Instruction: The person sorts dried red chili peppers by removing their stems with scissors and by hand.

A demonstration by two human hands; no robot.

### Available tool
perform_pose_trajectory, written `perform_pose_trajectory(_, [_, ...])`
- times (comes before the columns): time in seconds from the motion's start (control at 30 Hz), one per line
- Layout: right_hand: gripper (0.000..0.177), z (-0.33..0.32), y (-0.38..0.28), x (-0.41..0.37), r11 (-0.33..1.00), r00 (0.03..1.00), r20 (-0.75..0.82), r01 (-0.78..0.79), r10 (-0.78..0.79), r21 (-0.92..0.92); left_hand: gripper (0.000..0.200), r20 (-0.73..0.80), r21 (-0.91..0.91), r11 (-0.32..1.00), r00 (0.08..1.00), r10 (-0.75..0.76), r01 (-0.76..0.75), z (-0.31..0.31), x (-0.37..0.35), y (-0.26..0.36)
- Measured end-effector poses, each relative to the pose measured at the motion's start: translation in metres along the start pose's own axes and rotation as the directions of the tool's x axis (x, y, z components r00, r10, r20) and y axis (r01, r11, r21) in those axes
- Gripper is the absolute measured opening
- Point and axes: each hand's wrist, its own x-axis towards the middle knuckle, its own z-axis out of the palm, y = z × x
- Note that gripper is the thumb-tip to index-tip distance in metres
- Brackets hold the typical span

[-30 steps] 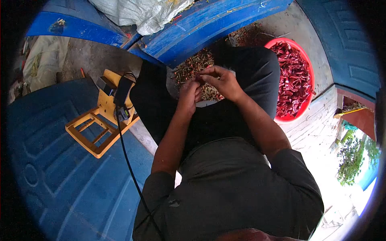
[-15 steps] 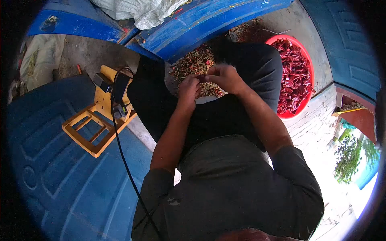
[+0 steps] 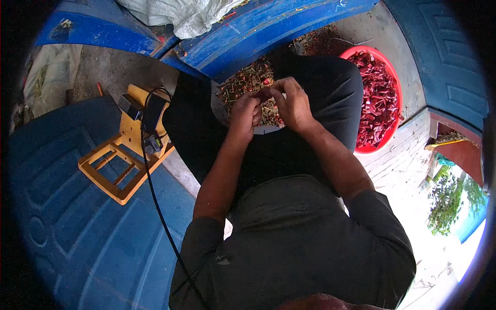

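Between my two hands is a dark red dried chili, partly covered by fingers. My left hand is closed on its near end, fingers curled in. The thumb and forefinger of my right hand pinch it from the other side. Both hands are above my lap, over a heap of chili stems and red scraps between my knees. To the right of my knee, a red tub holds many dark red dried chilies.
On the left is a yellow wooden chair frame with small dark devices on it; a black cable runs from there to me. A blue metal panel stands in front, with a white sack on top. A blue door lies left.
My right hand has turned more upright and shifted slightly, so more of the dark red chili shows between my fingers. My left hand stays nearly where it was.
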Motion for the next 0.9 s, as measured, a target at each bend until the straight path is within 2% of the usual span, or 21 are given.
perform_pose_trajectory(0.07, [0.016, -0.001, -0.001, 0.001, 1.0, 1.0, -0.027, 0.007, -0.006, 0.023, 0.02, 0.023, -0.007, 1.0, 1.0, 0.006, -0.005, 0.001, -0.001, 0.001])
perform_pose_trajectory(0.1, [0.016, -0.001, -0.001, 0.002, 0.963, 0.986, -0.008, -0.164, 0.169, 0.215, 0.021, 0.035, 0.001, 1.0, 0.999, -0.003, 0.003, 0.001, -0.001, 0.001])
perform_pose_trajectory(0.13, [0.016, -0.002, -0.003, 0.004, 0.861, 0.942, 0.047, -0.323, 0.332, 0.392, 0.021, 0.045, 0.008, 1.0, 0.999, -0.011, 0.011, 0.001, -0.001, 0.002])
perform_pose_trajectory(0.17, [0.016, -0.002, 0.003, 0.006, 0.863, 0.943, 0.049, -0.322, 0.329, 0.39, 0.021, 0.044, 0.004, 1.0, 0.999, -0.009, 0.009, -0.001, -0.001, 0.001])
perform_pose_trajectory(0.23, [0.017, -0.003, 0.019, 0.014, 0.817, 0.959, -0.033, -0.222, 0.281, 0.532, 0.021, 0.03, -0.01, 0.999, 0.999, -0.042, 0.042, -0.005, -0.002, 0.002])
perform_pose_trajectory(0.4, [0.019, -0.005, 0.027, 0.006, 0.822, 0.949, 0.09, -0.307, 0.302, 0.48, 0.019, 0.025, -0.008, 0.999, 0.999, -0.038, 0.038, -0.004, -0.001, 0.003])
perform_pose_trajectory(0.5, [0.021, -0.002, 0.037, 0.003, 0.768, 0.933, 0.14, -0.353, 0.332, 0.534, 0.022, 0.034, -0.014, 0.999, 0.999, -0.036, 0.037, -0.005, -0.001, 0.002])
perform_pose_trajectory(0.57, [0.02, -0.009, 0.03, 0.005, 0.763, 0.89, 0.228, -0.457, 0.396, 0.458, 0.026, 0.054, -0.002, 0.999, 0.998, -0.034, 0.034, -0.007, 0.0, 0.001])
perform_pose_trajectory(0.67, [0.017, -0.018, 0.019, 0.008, 0.775, 0.853, 0.285, -0.518, 0.437, 0.363, 0.025, 0.093, -0.018, 0.999, 0.995, -0.039, 0.041, -0.011, 0.002, -0.001])
perform_pose_trajectory(0.7, [0.017, -0.017, 0.018, 0.006, 0.774, 0.853, 0.287, -0.519, 0.437, 0.363, 0.024, 0.079, -0.021, 0.999, 0.996, -0.037, 0.039, -0.012, 0.003, -0.002])
perform_pose_trajectory(0.77, [0.015, -0.015, 0.015, 0.004, 0.776, 0.942, 0.174, -0.335, 0.286, 0.535, 0.024, 0.064, -0.025, 0.999, 0.997, -0.037, 0.038, -0.008, 0.001, 0.001])
perform_pose_trajectory(0.83, [0.016, -0.014, 0.012, 0.004, 0.747, 0.957, 0.176, -0.289, 0.229, 0.598, 0.012, 0.022, -0.029, 0.998, 0.998, -0.058, 0.058, -0.003, -0.001, 0.004])
perform_pose_trajectory(0.9, [0.017, -0.013, 0.008, 0.005, 0.712, 0.969, 0.174, -0.245, 0.173, 0.658, 0.012, 0.025, -0.036, 0.998, 0.999, -0.046, 0.047, -0.005, 0.001, 0.001])
